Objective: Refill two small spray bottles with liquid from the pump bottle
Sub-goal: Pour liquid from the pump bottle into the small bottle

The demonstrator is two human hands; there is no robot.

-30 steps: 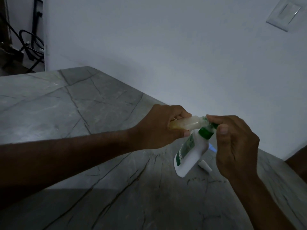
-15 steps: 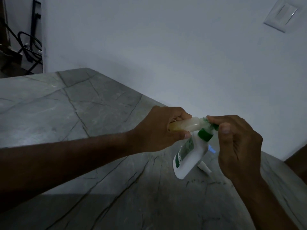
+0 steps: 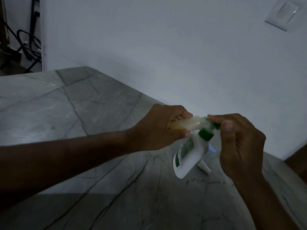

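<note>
**Dim room, two hands at the pump bottle**

A pale wall [image 3: 166,47] backs a grey veined stone bench [image 3: 66,113]; a switch plate [image 3: 282,14] sits upper right, dark cables [image 3: 28,44] far left. The white pump bottle [image 3: 191,156] stands tilted on the bench. The left hand [image 3: 159,128] curls round a small spray bottle [image 3: 239,126] lying sideways at the green pump head [image 3: 214,126], which the right hand [image 3: 240,146] pinches. A small white piece [image 3: 204,167] behind the bottle is hard to identify.
</note>
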